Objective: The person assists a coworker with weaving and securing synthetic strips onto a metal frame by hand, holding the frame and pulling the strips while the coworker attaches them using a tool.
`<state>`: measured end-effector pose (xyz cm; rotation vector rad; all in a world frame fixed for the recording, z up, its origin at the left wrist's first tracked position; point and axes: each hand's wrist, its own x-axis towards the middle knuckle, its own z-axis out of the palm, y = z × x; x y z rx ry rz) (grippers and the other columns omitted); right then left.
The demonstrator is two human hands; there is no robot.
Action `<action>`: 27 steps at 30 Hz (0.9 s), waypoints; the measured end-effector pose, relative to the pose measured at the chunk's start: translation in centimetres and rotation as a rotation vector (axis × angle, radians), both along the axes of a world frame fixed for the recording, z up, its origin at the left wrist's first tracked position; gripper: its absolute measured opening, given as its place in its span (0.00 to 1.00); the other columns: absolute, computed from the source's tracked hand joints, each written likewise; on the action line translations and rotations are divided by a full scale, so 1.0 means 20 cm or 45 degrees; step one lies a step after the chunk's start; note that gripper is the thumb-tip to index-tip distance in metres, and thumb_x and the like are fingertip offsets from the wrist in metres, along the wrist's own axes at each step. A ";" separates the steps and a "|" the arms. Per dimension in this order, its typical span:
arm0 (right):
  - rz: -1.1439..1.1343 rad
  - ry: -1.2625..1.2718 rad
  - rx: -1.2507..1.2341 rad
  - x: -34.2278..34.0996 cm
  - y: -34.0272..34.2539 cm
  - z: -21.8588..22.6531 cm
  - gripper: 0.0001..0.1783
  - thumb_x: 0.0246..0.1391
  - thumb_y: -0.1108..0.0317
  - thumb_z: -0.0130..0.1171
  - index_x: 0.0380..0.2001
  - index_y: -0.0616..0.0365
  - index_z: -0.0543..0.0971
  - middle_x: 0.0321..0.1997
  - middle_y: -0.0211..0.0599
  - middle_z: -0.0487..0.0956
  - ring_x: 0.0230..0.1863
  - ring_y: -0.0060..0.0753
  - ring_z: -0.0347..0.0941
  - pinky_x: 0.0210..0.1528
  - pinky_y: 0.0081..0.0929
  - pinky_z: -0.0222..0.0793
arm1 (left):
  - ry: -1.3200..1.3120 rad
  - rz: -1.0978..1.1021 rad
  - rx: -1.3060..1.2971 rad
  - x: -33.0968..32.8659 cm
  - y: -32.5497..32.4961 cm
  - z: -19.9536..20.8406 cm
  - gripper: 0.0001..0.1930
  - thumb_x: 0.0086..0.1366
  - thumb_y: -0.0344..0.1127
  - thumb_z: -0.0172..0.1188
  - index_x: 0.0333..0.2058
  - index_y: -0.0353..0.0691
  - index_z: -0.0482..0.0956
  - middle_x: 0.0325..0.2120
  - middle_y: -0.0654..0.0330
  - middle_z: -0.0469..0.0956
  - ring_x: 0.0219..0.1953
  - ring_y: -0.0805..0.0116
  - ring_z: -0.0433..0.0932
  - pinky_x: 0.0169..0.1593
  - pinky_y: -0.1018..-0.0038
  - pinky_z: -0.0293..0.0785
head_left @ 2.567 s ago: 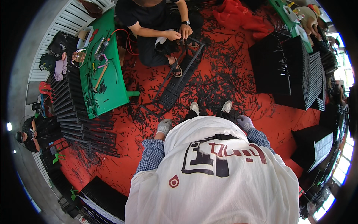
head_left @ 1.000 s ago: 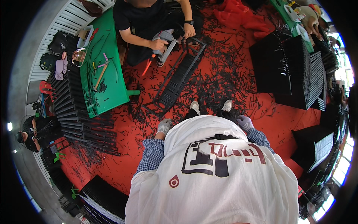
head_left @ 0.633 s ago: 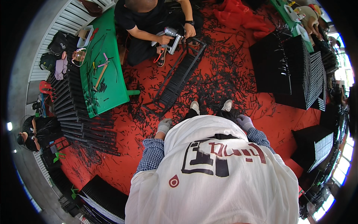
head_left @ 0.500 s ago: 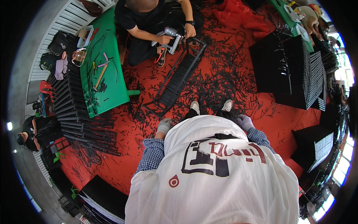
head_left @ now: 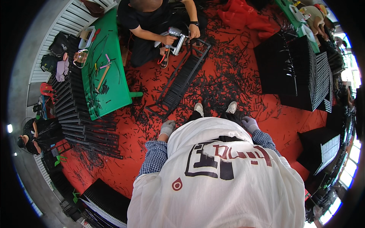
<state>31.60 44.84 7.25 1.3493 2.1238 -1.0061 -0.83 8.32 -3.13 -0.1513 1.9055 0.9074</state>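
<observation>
My left hand [head_left: 167, 128], in a pale grey glove, hangs low beside my white smock [head_left: 207, 127]. My right hand [head_left: 249, 124], gloved in pale lavender-grey, hangs at the smock's other side. Nothing shows in either one; their fingers are mostly out of sight, pointing down. Ahead of my shoes [head_left: 199, 109], a black slatted frame [head_left: 178, 83] lies slantwise on the red floor [head_left: 243, 57], apart from my hands. At its far end a crouching person [head_left: 150, 22] holds a nail gun [head_left: 175, 41], with the other hand at the frame's corner.
Black strips [head_left: 216, 74] litter the floor. At left, a green table [head_left: 108, 76] bears a hammer [head_left: 102, 79] and loose strips, with stacked black frames [head_left: 81, 121] beside it. Black panel stacks [head_left: 275, 64] stand at right, near red cloth [head_left: 243, 17]. Another person [head_left: 34, 133] is far left.
</observation>
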 end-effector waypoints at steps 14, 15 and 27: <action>0.021 0.039 0.016 0.02 -0.01 -0.04 0.15 0.48 0.61 0.54 0.38 0.54 0.77 0.37 0.45 0.79 0.41 0.44 0.75 0.46 0.33 0.69 | 0.082 -0.135 -0.045 0.00 0.00 0.00 0.14 0.58 0.36 0.55 0.43 0.40 0.77 0.28 0.57 0.79 0.26 0.70 0.76 0.31 0.74 0.72; 0.024 0.041 0.017 0.03 -0.01 -0.05 0.15 0.48 0.60 0.54 0.38 0.54 0.77 0.37 0.45 0.79 0.41 0.44 0.74 0.45 0.33 0.69 | 0.055 -0.108 -0.037 0.00 0.00 -0.01 0.15 0.58 0.36 0.55 0.43 0.40 0.78 0.29 0.56 0.79 0.27 0.69 0.77 0.32 0.74 0.72; 0.025 0.018 0.016 0.01 -0.01 -0.04 0.15 0.47 0.60 0.55 0.38 0.53 0.77 0.37 0.45 0.78 0.41 0.45 0.74 0.45 0.34 0.69 | 0.088 -0.193 -0.060 -0.01 0.00 0.01 0.15 0.58 0.36 0.54 0.44 0.40 0.77 0.33 0.56 0.80 0.33 0.68 0.78 0.37 0.76 0.72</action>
